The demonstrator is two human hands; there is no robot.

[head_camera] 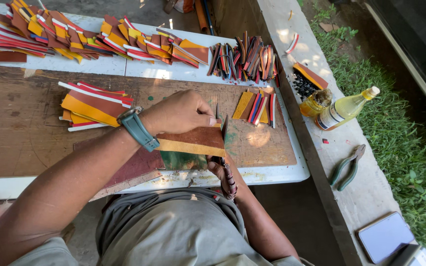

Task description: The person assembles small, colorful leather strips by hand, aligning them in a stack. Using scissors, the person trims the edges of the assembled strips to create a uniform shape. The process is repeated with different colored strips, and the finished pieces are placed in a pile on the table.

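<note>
Your work sits at the near edge of the brown board (20, 133), which lies on the white surface (282, 172). To your left a small stack of cut strips (92, 106) lies close by; ahead and to the right a few sorted strips (257, 106) rest near the board's right edge, with bare board between them and your hands. Beyond the surface's right edge, on a concrete ledge (366, 192), stand two bottles (334, 108) and green-handled pliers (347, 167).

Your left hand (181, 113) lies flat, fingers (208, 119) pressed together, holding down the brown and yellow leather piece (193, 142). Your right hand (218, 165) is mostly hidden beneath that piece; its fingers seem to be wrapped around a dark blade (224, 129) standing at the piece's right edge, though you cannot tell the grip for sure.

The leather piece is a flat band, reddish brown above, yellow below, overlapping a green cutting mat (183, 160).
</note>
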